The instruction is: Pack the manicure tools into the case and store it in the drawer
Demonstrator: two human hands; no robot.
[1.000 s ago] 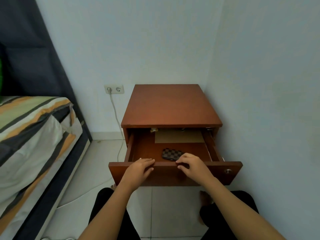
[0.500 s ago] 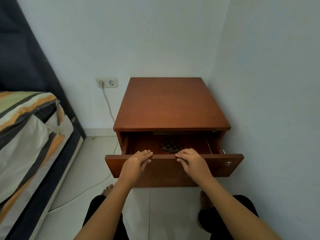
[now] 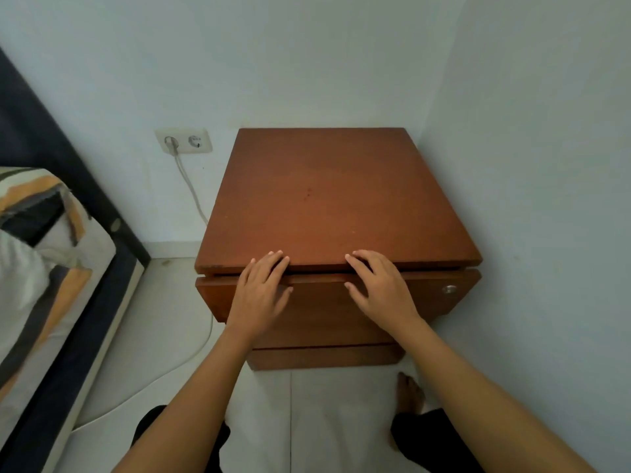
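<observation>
The brown wooden nightstand [image 3: 327,196] stands in the corner. Its top drawer [image 3: 321,302] is pushed in, with only a thin gap under the top board. My left hand [image 3: 261,295] lies flat on the drawer front at the left, fingers spread and reaching over the top edge. My right hand [image 3: 379,288] lies flat on the drawer front at the right in the same way. Neither hand holds anything. The checkered manicure case is out of sight inside the drawer.
A small metal lock [image 3: 449,289] sits at the drawer's right end. A bed with striped bedding [image 3: 41,254] is at the left. A wall socket [image 3: 184,141] with a cable [image 3: 191,189] is left of the nightstand. A wall runs close on the right. My knees and a foot [image 3: 409,394] are on the tiled floor.
The drawer has slid from wide open to shut under both hands. The checkered case has disappeared inside. My view has moved closer and higher over the nightstand.
</observation>
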